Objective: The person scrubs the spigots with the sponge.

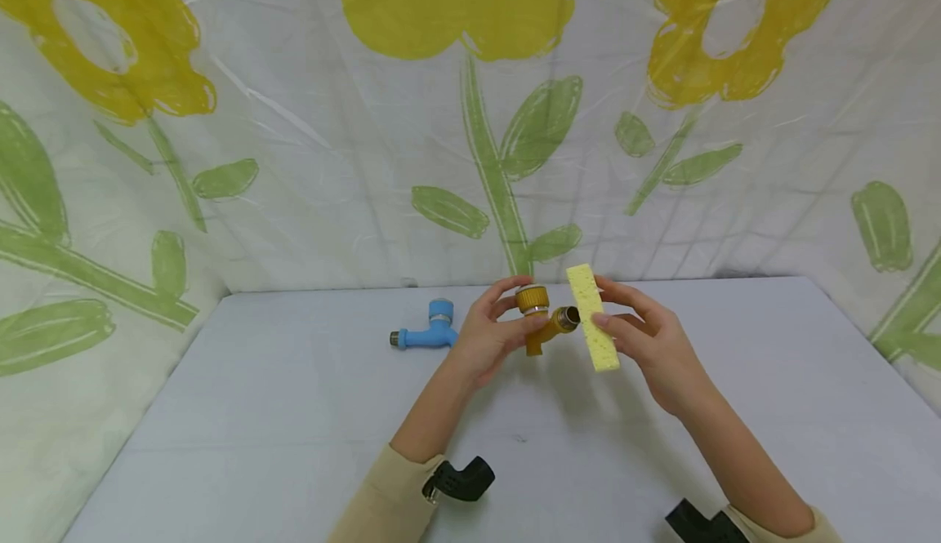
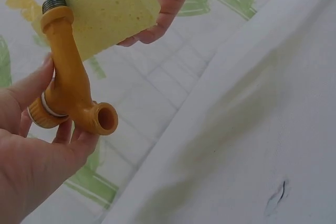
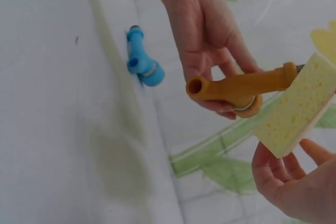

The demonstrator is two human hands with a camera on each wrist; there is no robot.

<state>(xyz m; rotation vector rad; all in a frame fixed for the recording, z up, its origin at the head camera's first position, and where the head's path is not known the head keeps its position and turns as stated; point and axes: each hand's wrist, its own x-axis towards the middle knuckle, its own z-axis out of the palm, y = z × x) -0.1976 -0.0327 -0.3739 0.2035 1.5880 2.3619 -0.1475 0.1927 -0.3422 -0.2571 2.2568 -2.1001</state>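
Note:
My left hand (image 1: pixel 488 335) grips an orange faucet (image 2: pixel 71 72) by its body, up off the table. The faucet's ribbed round cap (image 1: pixel 532 298) points up, and its grey threaded end (image 2: pixel 54 3) faces right. Between the thumb and fingers of my right hand (image 1: pixel 654 339) is a pale yellow sponge (image 1: pixel 592 318), a flat block with small pores. One broad face of the sponge stands right at the threaded end; in the left wrist view the thread overlaps it. The faucet's open spout (image 3: pixel 196 85) shows in the right wrist view.
A blue faucet (image 1: pixel 428 332) lies on the white table (image 1: pixel 257 412) to the left, partly behind my left hand. Past the table's far edge hangs a pale sheet (image 1: pixel 309 159) printed with yellow flowers and green leaves. Black curved pieces (image 1: pixel 466 480) sit at both cuffs.

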